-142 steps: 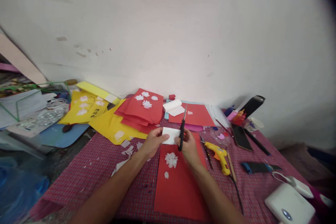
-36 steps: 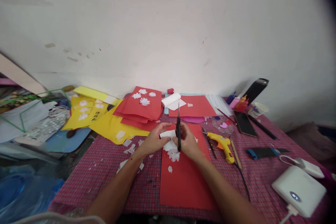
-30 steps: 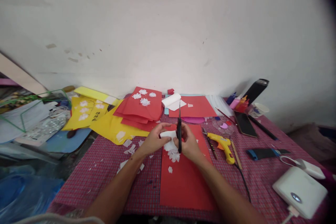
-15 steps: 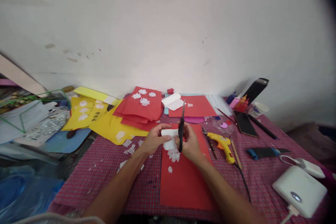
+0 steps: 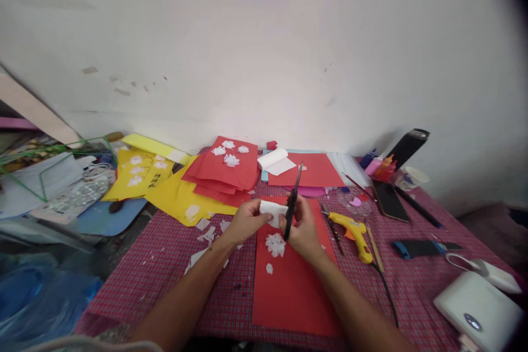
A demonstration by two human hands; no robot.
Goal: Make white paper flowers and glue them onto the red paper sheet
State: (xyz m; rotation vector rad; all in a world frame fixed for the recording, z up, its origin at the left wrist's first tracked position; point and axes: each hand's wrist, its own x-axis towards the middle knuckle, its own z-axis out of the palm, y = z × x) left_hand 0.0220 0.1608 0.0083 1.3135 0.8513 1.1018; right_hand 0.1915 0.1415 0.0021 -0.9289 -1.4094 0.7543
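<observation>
My left hand (image 5: 250, 221) is closed on a small piece of folded white paper (image 5: 273, 208), thumb on the near face. In my right hand (image 5: 304, 228) are black-handled scissors (image 5: 292, 206), blades pointing up and away; the fingers also reach the paper's right edge. Whether the blades touch the paper I cannot tell. Below the hands, a red sheet (image 5: 295, 302) lies on the checked cloth. On it rest a cluster of white paper petals (image 5: 275, 245) and a smaller white scrap (image 5: 269, 268).
White offcuts (image 5: 208, 234) lie left of the red sheet. Stacked red paper with white flowers (image 5: 231, 160) and a white paper roll (image 5: 273, 159) are behind. To the right are a yellow glue gun (image 5: 353, 232), a phone (image 5: 390, 199), a black bottle (image 5: 409, 148) and a white power bank (image 5: 474, 302).
The folded paper and both hands are slightly higher over the red sheet, showing more of the petal cluster. The scissors tilt more to the right. The whole view has shifted a little.
</observation>
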